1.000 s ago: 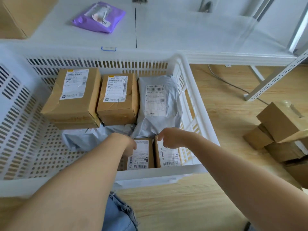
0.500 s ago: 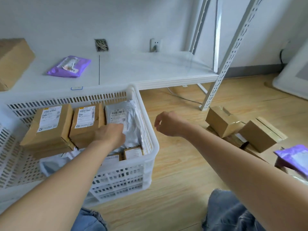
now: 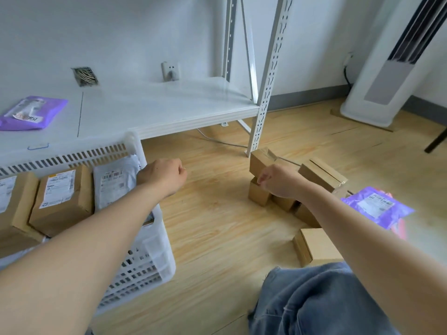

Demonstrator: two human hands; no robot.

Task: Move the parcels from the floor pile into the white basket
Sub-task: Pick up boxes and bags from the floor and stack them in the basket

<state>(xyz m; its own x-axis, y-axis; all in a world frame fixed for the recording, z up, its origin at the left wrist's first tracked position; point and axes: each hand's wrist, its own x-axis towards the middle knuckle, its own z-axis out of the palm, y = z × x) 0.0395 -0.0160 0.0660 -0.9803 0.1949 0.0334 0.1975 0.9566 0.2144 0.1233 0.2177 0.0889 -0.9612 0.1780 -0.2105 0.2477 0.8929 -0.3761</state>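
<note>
1. Cardboard parcels [image 3: 263, 163] lie heaped on the floor; right hand [image 3: 280, 181] hovers at them, fingers loosely curled, holding nothing. Best to grip the topmost box squarely.
2. Left hand [image 3: 162, 176], loosely curled and empty, hangs beside the white basket [image 3: 147, 252] rim; bare floor between gives room, shelf post [image 3: 263, 93] near.

The left forearm covers the near right part of the white basket [image 3: 147, 247], hiding what lies there. The basket and its leftmost cardboard box [image 3: 12, 209] are cut off by the left edge. The right hand [image 3: 280, 181] and forearm hide part of the floor pile [image 3: 321, 175]. Label print is too small to read. The purple mailer [image 3: 377, 206] at the right is blurred.
</note>
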